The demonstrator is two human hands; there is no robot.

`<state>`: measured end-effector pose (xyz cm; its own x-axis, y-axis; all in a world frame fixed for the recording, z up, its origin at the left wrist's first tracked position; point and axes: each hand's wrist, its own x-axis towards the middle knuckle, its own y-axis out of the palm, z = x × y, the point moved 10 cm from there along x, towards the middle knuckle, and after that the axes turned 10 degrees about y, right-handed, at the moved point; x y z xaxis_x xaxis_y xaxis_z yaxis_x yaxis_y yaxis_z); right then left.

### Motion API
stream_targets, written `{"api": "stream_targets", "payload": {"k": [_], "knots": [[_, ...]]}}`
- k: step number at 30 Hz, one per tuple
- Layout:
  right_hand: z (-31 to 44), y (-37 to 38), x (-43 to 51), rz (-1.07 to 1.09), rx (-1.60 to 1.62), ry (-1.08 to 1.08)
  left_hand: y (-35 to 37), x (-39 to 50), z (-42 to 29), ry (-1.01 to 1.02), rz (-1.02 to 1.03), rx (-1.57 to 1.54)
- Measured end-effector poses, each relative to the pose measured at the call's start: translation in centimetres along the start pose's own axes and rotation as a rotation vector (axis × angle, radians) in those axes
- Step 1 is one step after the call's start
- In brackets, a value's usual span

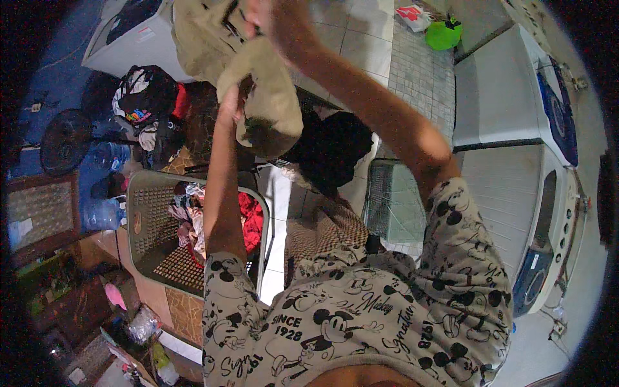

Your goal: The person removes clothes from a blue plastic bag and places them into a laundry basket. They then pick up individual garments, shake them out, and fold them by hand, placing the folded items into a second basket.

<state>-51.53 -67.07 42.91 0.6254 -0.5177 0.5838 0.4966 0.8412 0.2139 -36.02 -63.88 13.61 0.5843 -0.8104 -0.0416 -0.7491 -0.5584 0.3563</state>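
A beige cloth garment [271,106] hangs in front of me at the top of the view, bunched and folded over. My left hand [235,103] grips it, with the fingers partly hidden inside a fold. Higher up, my right hand [271,17] is blurred and cut by the frame's top, close to the garment's upper part; whether it holds the cloth cannot be told. Dark thin lines cross the beige fabric near that hand. Below my left forearm stands a grey plastic laundry basket [159,181] with red cloth [251,220] and patterned clothes [189,213] inside.
Black cloth [333,150] sits beyond my legs. A pale green crate or basket [394,203] stands beside washing machines [498,188] on the right. At left are a black fan [66,140], water bottles [104,213] and a bag [145,96]. A green bag [443,35] lies on the tiles.
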Motion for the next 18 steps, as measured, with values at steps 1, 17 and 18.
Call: {"api": "stream_targets", "payload": {"k": [1, 17, 18], "knots": [[-0.1, -1.5, -2.3, -0.124, -0.152, -0.045, 0.0, 0.8, 1.9, -0.043, 0.055, -0.032], [-30.6, -34.5, -48.0, -1.185, -0.122, 1.106, 0.0, -19.9, 27.9, -0.254, 0.016, 0.447], [-30.7, -34.8, -49.6, -1.283, -0.107, 1.164, 1.5, -22.5, 29.1, -0.319, 0.045, 0.355]]}}
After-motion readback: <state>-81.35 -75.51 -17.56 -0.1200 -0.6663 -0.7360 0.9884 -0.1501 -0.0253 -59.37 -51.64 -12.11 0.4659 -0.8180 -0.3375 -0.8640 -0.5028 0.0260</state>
